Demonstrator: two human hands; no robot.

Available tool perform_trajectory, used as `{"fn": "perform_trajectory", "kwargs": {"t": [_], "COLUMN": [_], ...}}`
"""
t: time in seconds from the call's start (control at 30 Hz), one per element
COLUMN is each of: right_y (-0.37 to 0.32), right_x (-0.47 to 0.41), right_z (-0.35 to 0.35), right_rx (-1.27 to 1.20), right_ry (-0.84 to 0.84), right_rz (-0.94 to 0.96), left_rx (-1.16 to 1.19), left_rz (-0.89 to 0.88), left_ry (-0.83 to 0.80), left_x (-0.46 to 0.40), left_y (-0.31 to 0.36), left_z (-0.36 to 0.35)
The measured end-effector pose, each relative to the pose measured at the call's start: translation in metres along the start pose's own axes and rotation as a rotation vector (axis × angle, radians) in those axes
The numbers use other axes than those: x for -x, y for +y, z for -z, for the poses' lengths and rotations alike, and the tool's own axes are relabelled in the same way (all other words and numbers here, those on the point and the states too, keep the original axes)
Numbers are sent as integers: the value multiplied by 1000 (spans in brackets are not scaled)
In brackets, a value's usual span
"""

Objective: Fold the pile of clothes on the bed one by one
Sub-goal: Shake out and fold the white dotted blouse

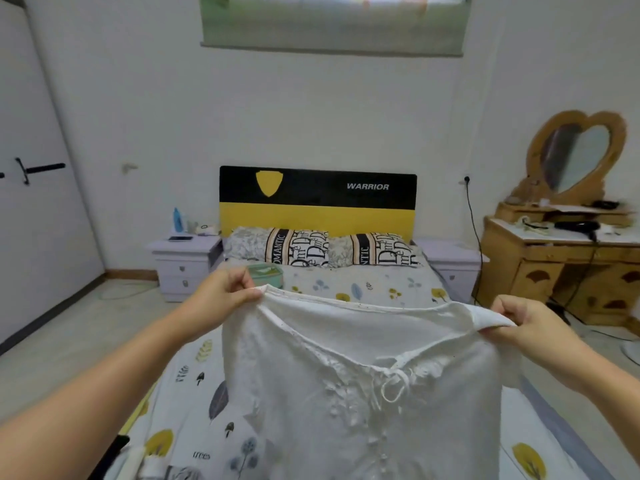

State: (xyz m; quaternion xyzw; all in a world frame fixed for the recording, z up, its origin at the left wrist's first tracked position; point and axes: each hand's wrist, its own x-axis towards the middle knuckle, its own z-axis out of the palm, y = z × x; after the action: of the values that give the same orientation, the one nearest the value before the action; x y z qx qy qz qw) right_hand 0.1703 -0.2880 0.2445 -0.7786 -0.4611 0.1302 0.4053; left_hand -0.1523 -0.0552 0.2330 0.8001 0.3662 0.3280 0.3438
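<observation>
Head view shows a white blouse held up by its shoulders over the near half of the bed, its front facing the camera. It is thin, lightly crinkled cotton with a wide neckline, a tied drawstring bow at the chest, embroidery around the bow and a row of small buttons running down the middle. Left hand pinches the left shoulder seam between curled fingers and thumb; right hand pinches the right shoulder the same way, so the upper edge is stretched between the two hands and the body hangs down, hiding much of the leaf-printed sheet behind it. At the near left corner of the bed lies a small heap of other clothes, dark and pale pieces partly cut off by the frame edge. Far along the bed, two patterned pillows lean against a black-and-yellow headboard, and a small green box sits on the sheet just behind the left hand; its contents cannot be made out. Lilac nightstands flank the bed; the left nightstand carries a blue bottle. On the far right stands a wooden dressing desk with a heart-shaped mirror and a black hair dryer.
</observation>
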Motion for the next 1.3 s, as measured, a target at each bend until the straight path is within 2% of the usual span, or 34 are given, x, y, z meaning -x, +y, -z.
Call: {"fn": "perform_trajectory", "kwargs": {"t": [0.2, 0.4, 0.5, 0.6, 0.7, 0.77, 0.9, 1.1, 1.2, 1.3], "right_y": [-12, -46, -70, -84, -64, -68, -49, 82, 146, 194], "right_x": [11, 40, 56, 57, 37, 26, 3, -33, -39, -41], "right_z": [-2, 18, 35, 56, 79, 73, 31, -83, -138, -178], "right_rx": [116, 248, 235, 198, 149, 132, 38, 58, 42, 113], "right_ry": [78, -48, -71, -1, 99, 81, -68, -316, -354, -402], "right_rz": [30, -3, 9, -10, -37, -39, -125, -410, -547, -589], "left_rx": [-92, -213, -277, -225, -173, -116, -124, -207, -307, -353], "left_rz": [-13, -78, -121, -196, -214, -198, -81, 193, 241, 264], "left_ry": [96, 164, 218, 223, 226, 222, 75, -300, -411, -462], "left_x": [9, 28, 36, 33, 24, 14, -9, -16, -9, -3], "left_y": [-10, 8, 27, 44, 60, 65, 46, -73, -138, -187], "left_z": [-6, 15, 30, 48, 60, 54, 8, -90, -136, -170]}}
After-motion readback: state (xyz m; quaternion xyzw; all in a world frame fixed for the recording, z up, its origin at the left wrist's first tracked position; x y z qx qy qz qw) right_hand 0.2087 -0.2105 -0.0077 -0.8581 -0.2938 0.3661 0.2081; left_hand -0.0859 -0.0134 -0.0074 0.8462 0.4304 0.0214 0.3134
